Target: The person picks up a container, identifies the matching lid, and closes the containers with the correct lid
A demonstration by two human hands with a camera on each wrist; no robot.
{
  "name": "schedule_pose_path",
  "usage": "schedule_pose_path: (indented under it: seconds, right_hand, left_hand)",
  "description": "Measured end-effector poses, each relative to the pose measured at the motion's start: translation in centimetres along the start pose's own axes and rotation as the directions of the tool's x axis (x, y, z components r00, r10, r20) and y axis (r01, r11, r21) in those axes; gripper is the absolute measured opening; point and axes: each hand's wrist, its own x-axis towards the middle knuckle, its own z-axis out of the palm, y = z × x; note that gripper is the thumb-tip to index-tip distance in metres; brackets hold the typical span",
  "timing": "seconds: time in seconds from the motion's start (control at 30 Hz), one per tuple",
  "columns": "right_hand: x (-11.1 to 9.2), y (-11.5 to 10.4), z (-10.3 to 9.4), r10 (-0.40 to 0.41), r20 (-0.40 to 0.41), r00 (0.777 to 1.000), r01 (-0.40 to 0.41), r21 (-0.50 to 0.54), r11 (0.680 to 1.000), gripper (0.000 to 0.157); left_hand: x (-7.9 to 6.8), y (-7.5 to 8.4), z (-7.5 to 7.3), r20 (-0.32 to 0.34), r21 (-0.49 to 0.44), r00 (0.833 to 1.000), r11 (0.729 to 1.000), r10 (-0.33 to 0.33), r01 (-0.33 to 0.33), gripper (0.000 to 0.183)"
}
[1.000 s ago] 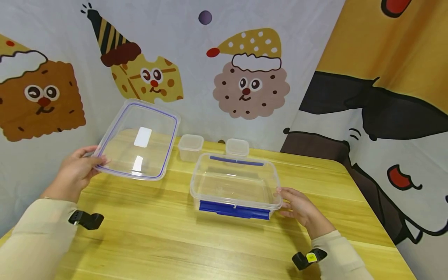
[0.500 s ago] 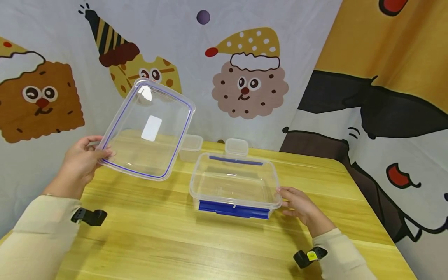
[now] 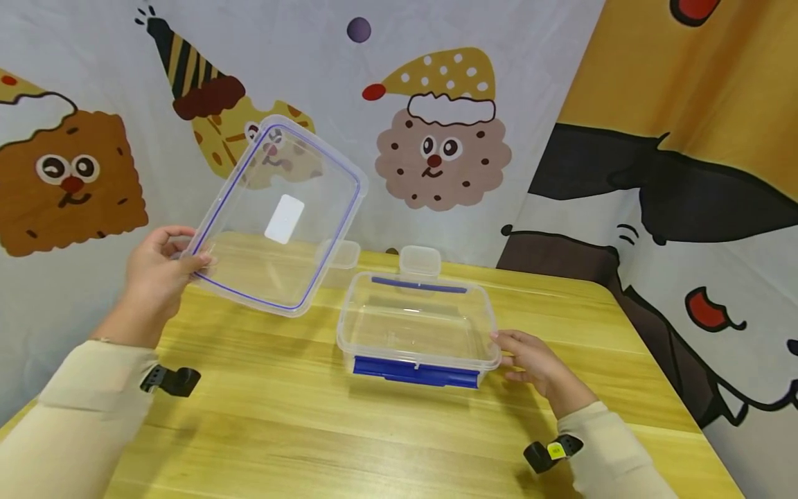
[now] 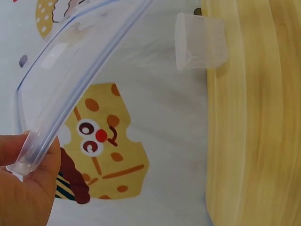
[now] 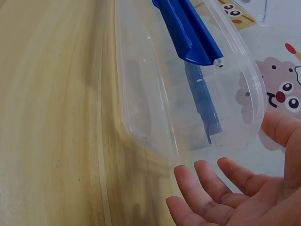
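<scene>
My left hand (image 3: 154,281) pinches the near left corner of a clear plastic lid (image 3: 312,229), thumb on its upper face. The lid is raised and tilted; a blue seal runs round its edge and a white label sits on it. A clear rectangular food container (image 3: 414,329) with blue latches (image 5: 190,35) stands uncovered on the table. At its right end is my right hand (image 3: 539,367), thumb at the rim and fingers spread beside the wall, as the right wrist view shows.
Two small lidded plastic tubs stand near the table's back edge: a left tub (image 4: 200,42), seen partly through the lid, and a right tub (image 3: 420,261) behind the container. A printed cloth (image 3: 561,69) hangs behind the wooden table (image 3: 349,436).
My left hand has moved up and to the right with the lid, which now tilts more steeply and overlaps the left tub. The right hand and the container have stayed in place.
</scene>
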Motion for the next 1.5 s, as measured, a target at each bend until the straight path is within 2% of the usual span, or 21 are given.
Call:
schedule_pose_path:
  seconds: [0.13,0.23,0.53,0.63,0.77,0.93,1.27,1.37,1.5]
  right_hand:
    - [0.0,-0.1,-0.1,-0.003,0.004,1.000,0.003,-0.010,1.000,0.073]
    - [-0.1,-0.3,-0.3,-0.002,-0.012,1.000,0.002,-0.014,1.000,0.073]
    - [-0.5,-2.1,-2.5,-0.034,-0.064,0.997,0.033,-0.004,0.999,0.068]
    - [-0.7,-2.9,-3.2,-0.059,-0.067,0.996,0.059,0.006,0.998,0.066]
    - [-0.9,-3.8,-3.7,-0.104,-0.060,0.993,0.106,0.027,0.994,0.066]
    - [-1.2,-4.7,-3.9,-0.150,-0.056,0.987,0.152,0.045,0.987,0.067]
    - [-1.4,-6.1,-3.2,-0.208,-0.067,0.976,0.213,0.072,0.974,0.064]
    - [-1.4,-6.7,-3.0,-0.213,-0.062,0.975,0.217,0.081,0.973,0.062]
    - [-1.4,-7.5,-2.8,-0.234,-0.034,0.972,0.236,0.092,0.967,0.064]
  left_hand:
    - [-0.1,0.5,0.8,-0.027,0.127,0.998,0.991,0.048,-0.045,0.030]
    - [-0.3,0.8,1.5,-0.037,0.211,0.994,0.973,0.106,-0.096,0.029]
    - [-0.6,1.4,3.8,-0.034,0.275,0.970,0.935,0.241,-0.223,0.025]
    - [-0.7,1.5,4.6,-0.034,0.318,0.963,0.917,0.266,-0.241,0.021]
    - [-1.0,1.7,5.8,-0.018,0.369,0.955,0.890,0.294,-0.267,0.024]
    - [-1.3,1.8,7.2,0.010,0.387,0.934,0.860,0.358,-0.333,0.023]
    - [-1.7,1.4,9.1,0.027,0.381,0.903,0.830,0.429,-0.407,0.018]
    - [-1.8,1.3,9.5,0.040,0.391,0.888,0.810,0.459,-0.436,0.017]
    - [-1.9,1.2,9.9,0.058,0.403,0.859,0.776,0.508,-0.486,0.016]
